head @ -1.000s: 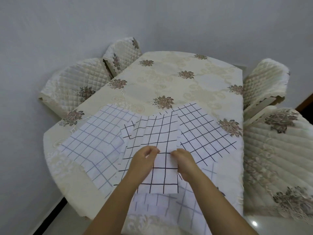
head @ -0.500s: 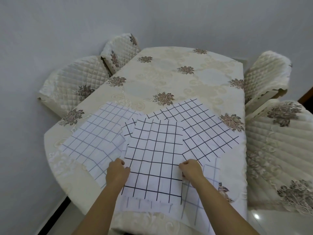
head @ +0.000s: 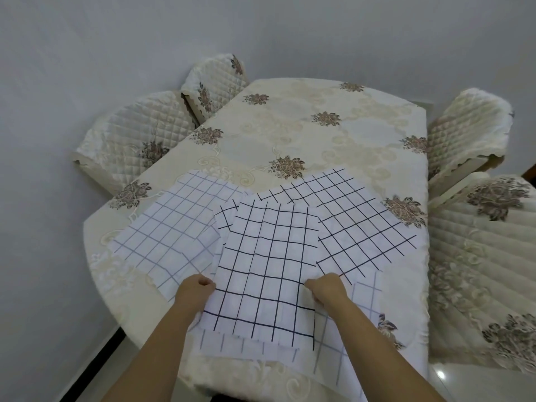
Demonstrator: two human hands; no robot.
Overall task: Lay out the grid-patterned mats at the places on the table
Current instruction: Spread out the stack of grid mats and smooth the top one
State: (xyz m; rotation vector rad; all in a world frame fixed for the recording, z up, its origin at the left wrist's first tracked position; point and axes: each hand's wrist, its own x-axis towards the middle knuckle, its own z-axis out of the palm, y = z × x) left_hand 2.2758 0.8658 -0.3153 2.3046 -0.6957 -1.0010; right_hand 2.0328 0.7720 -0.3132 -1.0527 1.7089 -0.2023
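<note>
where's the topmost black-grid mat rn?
Head view, near end of the cream floral-clothed table: the white rectangular mat with bold black grid lies centre, overlapping the other mats, its side edges gripped by the left hand and right hand.

White checked mats on a cream, flowered cloth.
The middle mat [head: 266, 271] is white with a bold dark navy grid; the right mat [head: 356, 221] shares that strong dark grid on white, while the left mat [head: 174, 227] carries a paler, blue-grey grid. The lowest mat [head: 249, 348] shows only faint grey lines on white. The bench cloth [head: 319, 134] is cream with pale scrolls and scattered brown-and-pink flower clusters. The left chair cover [head: 130, 140] is cream, quilted in diamonds, with the same flowers; the near right chair cover [head: 478, 271] is quilted in stripes. The wall [head: 261, 33] is pale grey.
</note>
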